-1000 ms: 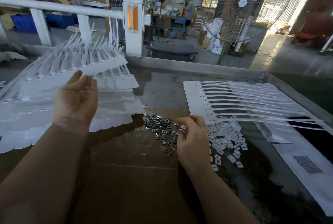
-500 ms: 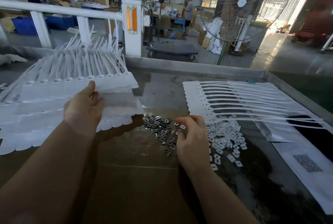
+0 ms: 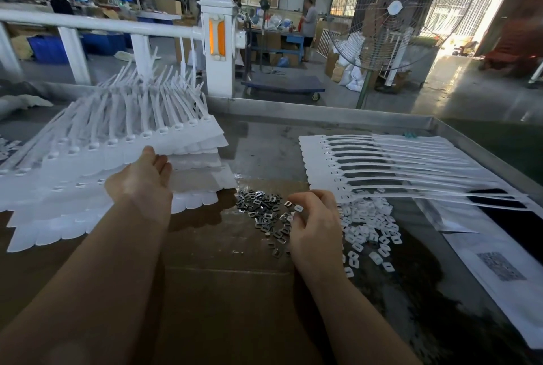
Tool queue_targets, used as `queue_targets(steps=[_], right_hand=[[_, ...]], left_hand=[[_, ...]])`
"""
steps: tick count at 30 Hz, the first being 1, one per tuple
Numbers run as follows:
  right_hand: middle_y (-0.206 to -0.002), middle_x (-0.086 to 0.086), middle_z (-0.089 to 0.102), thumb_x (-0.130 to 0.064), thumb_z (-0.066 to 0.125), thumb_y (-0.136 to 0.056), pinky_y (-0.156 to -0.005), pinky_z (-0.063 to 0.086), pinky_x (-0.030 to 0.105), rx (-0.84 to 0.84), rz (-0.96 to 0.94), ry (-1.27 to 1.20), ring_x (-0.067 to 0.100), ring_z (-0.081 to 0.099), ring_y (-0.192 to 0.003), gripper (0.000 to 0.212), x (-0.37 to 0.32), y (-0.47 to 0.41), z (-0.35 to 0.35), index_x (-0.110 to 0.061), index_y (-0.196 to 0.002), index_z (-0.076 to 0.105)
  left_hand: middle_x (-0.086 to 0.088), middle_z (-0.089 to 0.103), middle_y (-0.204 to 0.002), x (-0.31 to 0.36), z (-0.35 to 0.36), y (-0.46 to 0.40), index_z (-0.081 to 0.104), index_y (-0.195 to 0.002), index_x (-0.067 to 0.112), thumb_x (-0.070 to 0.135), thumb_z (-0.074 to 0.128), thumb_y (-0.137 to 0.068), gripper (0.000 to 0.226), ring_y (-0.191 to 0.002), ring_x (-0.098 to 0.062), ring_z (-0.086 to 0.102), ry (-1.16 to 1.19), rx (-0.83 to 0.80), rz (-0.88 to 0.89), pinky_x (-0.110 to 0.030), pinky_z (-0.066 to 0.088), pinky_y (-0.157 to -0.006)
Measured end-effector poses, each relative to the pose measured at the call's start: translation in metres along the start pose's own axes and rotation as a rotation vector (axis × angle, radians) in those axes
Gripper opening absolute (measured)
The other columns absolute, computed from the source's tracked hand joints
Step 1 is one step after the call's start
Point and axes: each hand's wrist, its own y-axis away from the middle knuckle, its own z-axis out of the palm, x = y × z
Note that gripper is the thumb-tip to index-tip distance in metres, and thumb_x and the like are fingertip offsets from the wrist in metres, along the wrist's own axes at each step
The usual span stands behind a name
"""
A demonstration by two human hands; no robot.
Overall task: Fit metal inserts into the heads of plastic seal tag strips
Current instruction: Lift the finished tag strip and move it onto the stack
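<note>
On the bench [image 3: 264, 141], the left hand [image 3: 141, 179] lies flat-fingered on the stacked seal tag strips [image 3: 111, 141], while the right hand [image 3: 316, 225] pinches small pieces over the metal inserts [image 3: 261, 209] heaped at centre.

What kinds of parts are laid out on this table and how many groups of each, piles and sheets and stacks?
Stack of strip sheets, under the left hand: 1
Single strip sheet: 1
Pile of metal inserts, by the right hand: 1
Pile of white plastic pieces: 1
Total: 4 groups
</note>
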Motion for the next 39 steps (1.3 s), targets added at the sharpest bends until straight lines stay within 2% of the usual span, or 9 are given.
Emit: queue_targets(steps=[5, 8, 12, 14, 17, 23, 28, 32, 39], right_hand=[[-0.103, -0.005, 0.044, 0.007, 0.052, -0.083, -0.085, 0.041, 0.018, -0.009, 0.002, -0.007, 0.014, 0.051, -0.099, 0.026, -0.001, 0.0, 0.0, -0.008, -0.099, 0.064], [-0.103, -0.005, 0.045, 0.007, 0.052, -0.083, -0.085, 0.043, 0.019, -0.008, 0.007, -0.012, 0.015, 0.051, -0.099, 0.026, 0.0, 0.0, 0.0, -0.008, -0.099, 0.065], [-0.101, -0.005, 0.046, 0.008, 0.052, -0.083, -0.076, 0.033, 0.0, 0.003, 0.007, -0.021, 0.013, 0.05, -0.095, 0.024, 0.001, 0.0, 0.0, -0.007, -0.097, 0.065], [-0.1, -0.005, 0.047, 0.007, 0.053, -0.083, -0.076, 0.033, -0.001, 0.006, 0.006, -0.034, 0.012, 0.051, -0.094, 0.023, 0.001, 0.0, -0.001, -0.007, -0.097, 0.065], [-0.101, -0.004, 0.049, 0.006, 0.053, -0.085, -0.079, 0.037, 0.001, 0.026, -0.015, -0.068, 0.011, 0.053, -0.094, 0.022, 0.001, 0.0, -0.002, -0.007, -0.098, 0.064], [-0.098, -0.001, 0.059, -0.001, 0.053, -0.09, -0.081, 0.042, 0.008, 0.104, 0.001, -0.234, 0.011, 0.056, -0.092, 0.019, 0.0, -0.004, -0.007, -0.008, -0.103, 0.064], [-0.104, -0.016, 0.059, -0.015, 0.049, -0.095, -0.079, 0.04, 0.003, 0.074, 0.213, -0.436, -0.009, 0.053, -0.097, 0.022, 0.004, -0.013, -0.013, -0.025, -0.113, 0.058], [-0.108, -0.007, 0.062, -0.032, 0.042, -0.098, -0.089, 0.048, 0.025, 0.041, 0.394, -0.609, 0.006, 0.059, -0.102, 0.02, 0.011, -0.021, -0.016, -0.029, -0.112, 0.057], [-0.071, -0.003, 0.067, -0.03, 0.054, -0.093, -0.051, 0.053, 0.018, 0.104, 0.615, -0.864, 0.008, 0.068, -0.064, 0.016, 0.013, -0.04, -0.03, -0.02, -0.085, 0.063]], left_hand=[[-0.008, 0.066, -0.092, -0.001, -0.001, -0.023, 0.056, -0.107, -0.002, 0.021, 0.055, -0.094, 0.026, -0.081, -0.012, 0.067, -0.093, 0.1, -0.043, -0.024, 0.058, -0.065], [-0.008, 0.063, -0.098, 0.0, -0.005, -0.035, 0.054, -0.107, -0.002, 0.012, 0.048, -0.097, 0.018, -0.084, -0.016, 0.064, -0.171, 0.115, -0.004, -0.018, 0.054, -0.066], [-0.013, 0.06, -0.113, -0.001, -0.005, -0.034, 0.052, -0.116, -0.007, 0.009, 0.046, -0.097, 0.026, -0.101, -0.022, 0.06, -0.069, 0.019, -0.112, -0.018, 0.046, -0.087], [-0.015, 0.068, -0.095, 0.0, -0.006, -0.022, 0.059, -0.093, -0.006, 0.005, 0.054, -0.092, 0.012, -0.082, -0.019, 0.068, -0.235, -0.02, 0.036, -0.027, 0.055, -0.082], [-0.009, 0.069, -0.062, 0.004, -0.004, 0.005, 0.058, -0.079, -0.003, 0.0, 0.058, -0.088, 0.01, -0.063, -0.013, 0.07, -0.108, -0.026, -0.069, -0.026, 0.058, -0.069], [-0.016, 0.071, -0.077, -0.02, -0.017, 0.046, 0.06, -0.085, -0.007, -0.001, 0.061, -0.085, 0.005, -0.077, -0.019, 0.071, -0.106, -0.164, -0.145, -0.022, 0.057, -0.065], [-0.021, 0.07, -0.075, -0.052, -0.029, 0.062, 0.061, -0.078, -0.013, -0.007, 0.062, -0.081, 0.007, -0.076, -0.025, 0.071, -0.118, -0.23, -0.18, -0.022, 0.057, -0.059], [-0.022, 0.07, -0.073, -0.068, -0.038, 0.068, 0.068, -0.057, -0.008, -0.001, 0.069, -0.067, 0.013, -0.073, -0.023, 0.072, -0.27, -0.297, -0.19, -0.02, 0.056, -0.054], [-0.026, 0.069, -0.087, -0.07, -0.042, 0.073, 0.066, -0.079, -0.014, -0.002, 0.066, -0.069, 0.015, -0.077, -0.025, 0.071, -0.344, -0.386, -0.26, -0.019, 0.054, -0.055]])
